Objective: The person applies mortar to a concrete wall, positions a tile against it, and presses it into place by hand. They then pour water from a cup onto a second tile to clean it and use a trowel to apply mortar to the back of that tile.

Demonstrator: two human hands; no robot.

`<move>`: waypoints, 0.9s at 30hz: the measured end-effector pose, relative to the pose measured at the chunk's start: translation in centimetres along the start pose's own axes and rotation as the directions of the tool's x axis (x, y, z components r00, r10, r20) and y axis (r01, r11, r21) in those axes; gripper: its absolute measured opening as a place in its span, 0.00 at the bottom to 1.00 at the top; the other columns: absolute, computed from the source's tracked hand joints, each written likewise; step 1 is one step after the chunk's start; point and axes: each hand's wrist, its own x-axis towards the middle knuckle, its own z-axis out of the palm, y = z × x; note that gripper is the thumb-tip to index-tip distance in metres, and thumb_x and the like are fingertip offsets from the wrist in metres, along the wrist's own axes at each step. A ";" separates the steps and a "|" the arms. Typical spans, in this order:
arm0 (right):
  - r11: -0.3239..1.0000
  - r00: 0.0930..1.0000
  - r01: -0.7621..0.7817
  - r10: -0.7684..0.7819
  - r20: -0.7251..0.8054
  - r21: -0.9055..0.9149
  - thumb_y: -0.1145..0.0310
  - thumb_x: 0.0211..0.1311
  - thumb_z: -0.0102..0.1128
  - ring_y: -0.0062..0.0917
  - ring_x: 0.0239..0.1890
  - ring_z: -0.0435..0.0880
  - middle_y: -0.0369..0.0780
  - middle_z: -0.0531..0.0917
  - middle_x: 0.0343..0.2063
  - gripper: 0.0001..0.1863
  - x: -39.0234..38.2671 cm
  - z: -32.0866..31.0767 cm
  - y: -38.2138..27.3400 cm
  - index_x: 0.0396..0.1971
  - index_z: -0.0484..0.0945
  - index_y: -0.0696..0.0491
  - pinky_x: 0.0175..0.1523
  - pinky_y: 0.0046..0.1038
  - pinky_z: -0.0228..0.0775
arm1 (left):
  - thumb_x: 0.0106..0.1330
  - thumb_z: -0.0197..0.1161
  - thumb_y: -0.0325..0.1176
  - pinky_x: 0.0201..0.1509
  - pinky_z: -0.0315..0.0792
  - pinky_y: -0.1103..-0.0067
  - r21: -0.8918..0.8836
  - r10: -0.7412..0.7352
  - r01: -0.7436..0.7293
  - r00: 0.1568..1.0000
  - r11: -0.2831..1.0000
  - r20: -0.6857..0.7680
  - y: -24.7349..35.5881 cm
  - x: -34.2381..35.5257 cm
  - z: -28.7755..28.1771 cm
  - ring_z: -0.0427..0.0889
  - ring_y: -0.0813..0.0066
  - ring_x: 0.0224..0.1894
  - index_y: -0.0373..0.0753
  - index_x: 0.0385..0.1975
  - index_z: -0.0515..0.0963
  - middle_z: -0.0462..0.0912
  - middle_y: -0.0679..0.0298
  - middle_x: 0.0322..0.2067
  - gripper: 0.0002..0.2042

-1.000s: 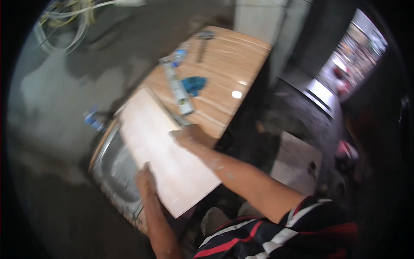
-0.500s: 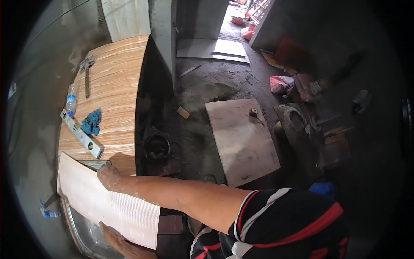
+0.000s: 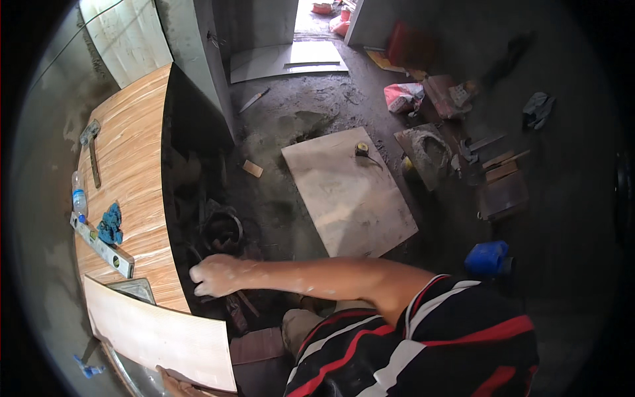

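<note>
Lying right against the left hand [image 3: 177,384], a pale ribbed tile [image 3: 155,331] spans the steel sink [image 3: 132,377], its far end to that hand's upper left. From where I'm standing, I'd call it stiff and fairly heavy for its thinness, brittle at the corners, and dusty enough to slip a little; the ridges should help the fingers. Best hold: both long edges near the middle, palms off the corners. The left fingers meet its near long edge, but the frame cuts that hand off, so I can't tell how firmly they grip. The right hand [image 3: 215,276], whitened with dust, is loosely curled just beyond the tile's near end; whether it holds anything is hidden.

To the right hand's left runs a glossy wood-grain countertop [image 3: 135,152], bearing a straight metal spirit level [image 3: 106,248] and a soft, crumpled blue cloth [image 3: 110,225]. Ahead and right of that hand lies a flat, smudged board [image 3: 344,198].
</note>
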 end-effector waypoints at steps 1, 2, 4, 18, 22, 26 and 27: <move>1.000 0.999 -0.003 0.004 0.033 -0.023 0.55 0.58 0.64 0.51 0.37 0.83 0.55 0.82 0.29 0.18 -1.0 -1.0 1.2 0.30 0.79 0.59 0.41 0.48 0.73 | 0.75 0.51 0.50 0.67 0.67 0.63 -0.004 0.001 -0.001 1.000 1.000 -0.019 -0.1 0.4 -1.2 0.69 0.53 0.66 0.27 0.65 0.64 0.67 0.47 0.65 0.31; 0.998 0.997 -0.056 0.058 0.059 -0.035 0.54 0.60 0.64 0.51 0.37 0.83 0.53 0.82 0.30 0.18 -2.7 -2.3 2.5 0.31 0.80 0.57 0.41 0.48 0.73 | 0.75 0.51 0.50 0.67 0.67 0.63 -0.009 -0.006 0.006 1.000 1.000 -0.022 -0.5 0.8 -2.6 0.69 0.53 0.66 0.28 0.66 0.65 0.67 0.47 0.65 0.31; 0.982 0.982 -0.187 0.187 0.006 -0.018 0.51 0.62 0.63 0.47 0.41 0.85 0.50 0.85 0.36 0.20 -7.3 -4.9 7.4 0.41 0.83 0.53 0.45 0.43 0.76 | 0.74 0.51 0.50 0.68 0.66 0.64 -0.037 -0.011 0.013 0.999 0.999 0.035 -2.7 2.5 -2.8 0.69 0.53 0.66 0.28 0.66 0.65 0.67 0.48 0.65 0.31; 0.617 0.725 -0.648 0.679 -0.114 -0.447 0.54 0.65 0.58 0.47 0.47 0.83 0.50 0.86 0.43 0.20 -39.0 -11.5 34.4 0.43 0.83 0.56 0.52 0.44 0.75 | 0.74 0.58 0.45 0.33 0.74 0.69 0.174 -0.161 0.155 0.987 0.972 0.020 -4.1 10.6 -8.1 0.78 0.67 0.30 0.29 0.38 0.80 0.78 0.61 0.26 0.19; 0.272 0.302 -0.926 0.950 -0.080 -0.263 0.52 0.67 0.57 0.47 0.54 0.81 0.53 0.84 0.48 0.23 -48.0 -10.7 33.7 0.47 0.83 0.56 0.58 0.44 0.73 | 0.71 0.63 0.41 0.37 0.73 0.68 0.804 0.485 -0.128 0.848 0.581 -0.215 -0.3 7.7 -6.2 0.78 0.63 0.31 0.27 0.39 0.82 0.82 0.55 0.29 0.18; -0.065 -0.067 -0.998 0.988 -0.137 0.019 0.52 0.64 0.60 0.43 0.58 0.81 0.53 0.82 0.54 0.25 -58.2 -9.3 32.5 0.50 0.82 0.57 0.61 0.42 0.73 | 0.72 0.61 0.40 0.46 0.72 0.69 0.869 0.729 -0.308 0.679 0.388 -0.085 5.6 2.4 5.2 0.78 0.62 0.39 0.27 0.46 0.79 0.81 0.53 0.38 0.18; -0.111 -0.118 -0.992 0.984 -0.137 0.051 0.53 0.63 0.61 0.42 0.59 0.81 0.52 0.81 0.55 0.25 -60.6 -8.8 32.7 0.51 0.82 0.57 0.62 0.41 0.73 | 0.72 0.61 0.40 0.48 0.72 0.69 0.842 0.746 -0.380 0.665 0.383 -0.039 5.6 1.6 8.4 0.78 0.61 0.41 0.27 0.47 0.79 0.81 0.52 0.40 0.19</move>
